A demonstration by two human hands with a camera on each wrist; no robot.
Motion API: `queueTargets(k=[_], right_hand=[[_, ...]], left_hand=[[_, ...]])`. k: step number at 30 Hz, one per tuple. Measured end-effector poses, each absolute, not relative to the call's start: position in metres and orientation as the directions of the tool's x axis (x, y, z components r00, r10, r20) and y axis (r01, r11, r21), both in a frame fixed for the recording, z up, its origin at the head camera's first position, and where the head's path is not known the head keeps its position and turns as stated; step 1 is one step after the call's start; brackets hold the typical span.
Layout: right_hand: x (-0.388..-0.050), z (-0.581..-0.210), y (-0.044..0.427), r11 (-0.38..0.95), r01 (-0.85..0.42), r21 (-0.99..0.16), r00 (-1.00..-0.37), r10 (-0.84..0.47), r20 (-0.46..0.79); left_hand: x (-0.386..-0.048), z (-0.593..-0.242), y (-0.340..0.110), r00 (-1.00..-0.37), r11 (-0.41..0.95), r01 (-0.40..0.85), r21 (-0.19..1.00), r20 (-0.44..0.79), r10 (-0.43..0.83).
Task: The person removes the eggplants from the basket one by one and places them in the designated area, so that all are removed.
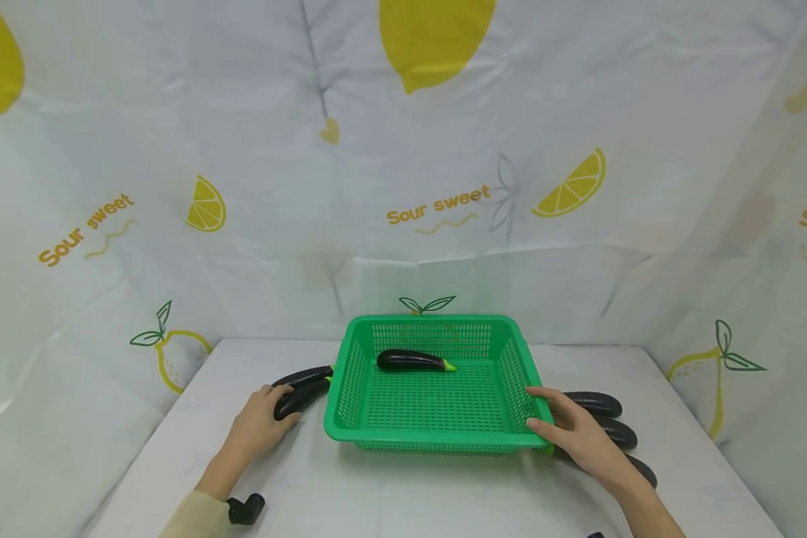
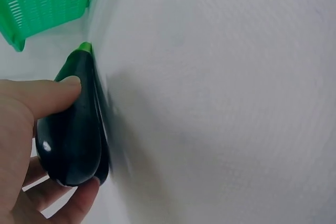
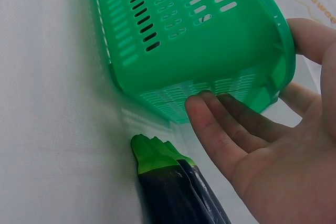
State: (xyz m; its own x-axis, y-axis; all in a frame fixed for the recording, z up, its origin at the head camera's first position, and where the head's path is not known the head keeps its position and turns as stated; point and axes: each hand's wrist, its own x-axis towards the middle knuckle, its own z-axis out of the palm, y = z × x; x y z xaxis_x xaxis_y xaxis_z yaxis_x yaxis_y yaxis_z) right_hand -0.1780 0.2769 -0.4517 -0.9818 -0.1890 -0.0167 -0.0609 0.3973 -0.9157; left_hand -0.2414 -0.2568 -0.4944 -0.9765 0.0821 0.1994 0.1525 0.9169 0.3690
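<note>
A green plastic basket (image 1: 427, 437) stands on the white table, one eggplant (image 1: 410, 362) lying inside near its back wall. Left of it, two dark eggplants lie side by side, stems towards the basket. My left hand (image 1: 258, 422) grips the nearer eggplant (image 2: 73, 124), thumb on one side and fingertips round its fat end; the other eggplant (image 1: 305, 375) is partly hidden behind it. At the right, my right hand (image 1: 581, 437) holds the basket's rim, with some fingers against the outer wall (image 3: 199, 51). Several eggplants (image 3: 168, 192) lie beneath and beside that hand.
On the right side of the table, the eggplants (image 1: 620, 432) lie in a row, close to the basket. A white cloth (image 1: 430, 261) printed with lemons hangs behind and at both sides. A small black object (image 1: 246, 509) sits by the left wrist.
</note>
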Motion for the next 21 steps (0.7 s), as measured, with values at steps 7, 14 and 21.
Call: queueTargets(k=[7,14,21], right_hand=[[-0.1782,-0.4509,0.2765,0.403,-0.058,-0.913,-0.982,-0.186,-0.02],[-0.1789,-0.4511,0.276,0.406,-0.057,-0.912,-0.983,-0.184,-0.021],[-0.1789,-0.4514,0.276,0.409,-0.056,-0.911,-0.983,-0.183,-0.021]], left_hand=[[-0.2418,-0.4955,-0.2545,-0.958,0.944,0.177,0.278,0.267,0.101],[-0.245,-0.4989,-0.2554,-0.939,0.949,0.204,0.241,0.324,0.119],[-0.2443,-0.4992,-0.2543,-0.928,0.948,0.215,0.236,0.353,0.123]])
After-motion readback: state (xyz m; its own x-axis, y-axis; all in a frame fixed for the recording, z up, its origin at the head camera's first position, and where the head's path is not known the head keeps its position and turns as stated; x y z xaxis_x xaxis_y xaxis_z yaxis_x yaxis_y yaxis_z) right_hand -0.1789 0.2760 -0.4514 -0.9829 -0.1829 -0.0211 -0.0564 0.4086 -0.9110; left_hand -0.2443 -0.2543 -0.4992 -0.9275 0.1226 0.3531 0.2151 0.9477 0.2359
